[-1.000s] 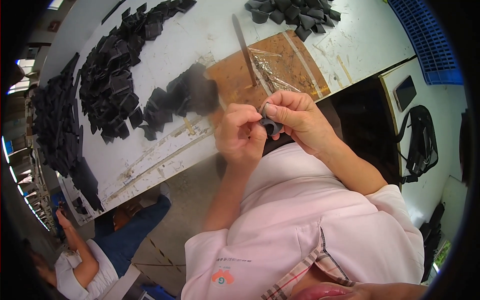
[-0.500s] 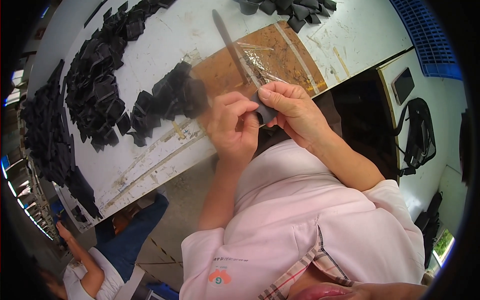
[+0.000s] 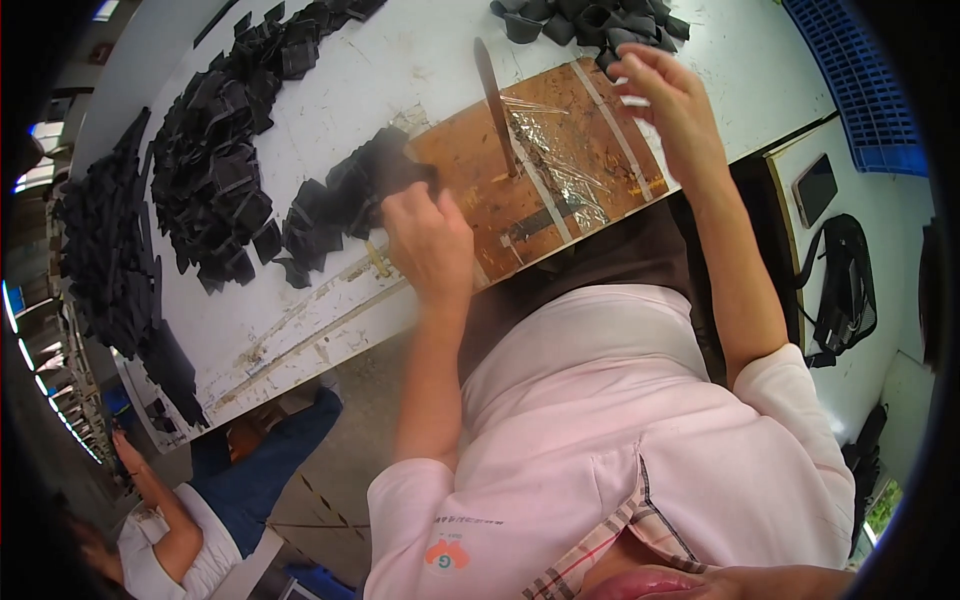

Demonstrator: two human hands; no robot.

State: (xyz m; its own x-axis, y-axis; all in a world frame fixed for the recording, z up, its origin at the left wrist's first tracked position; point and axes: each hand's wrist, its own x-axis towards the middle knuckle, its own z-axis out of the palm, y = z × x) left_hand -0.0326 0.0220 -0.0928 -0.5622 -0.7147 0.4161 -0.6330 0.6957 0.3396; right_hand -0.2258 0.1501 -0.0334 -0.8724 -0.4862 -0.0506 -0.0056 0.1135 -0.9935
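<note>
My left hand [image 3: 430,240] is at the near right end of a small heap of black fabric pieces [image 3: 350,195]. Its fingers are bent down and smeared by motion, so whether they grip a piece is hidden. My right hand [image 3: 672,112] is raised beyond the brown board [image 3: 560,110], fingers spread and holding nothing, close to a pile of curled dark grey pieces [image 3: 560,22]. From the board, between my hands, a flat dark blade-like strip [image 3: 492,110] stands up. Clear film [image 3: 565,165] and pale tape strips lie on the board.
A long heap of black pieces [image 3: 215,160] and a bundle of dark strips [image 3: 100,250] cover the table's left side. At right are a blue plastic basket [image 3: 870,90], a phone [image 3: 816,190] and a black mesh bag [image 3: 845,280]. Another person [image 3: 190,530] sits at lower left.
Both hands were together on a dark curled piece; they have parted. My left hand has moved left to the small heap, my right hand up and right, without the piece.
</note>
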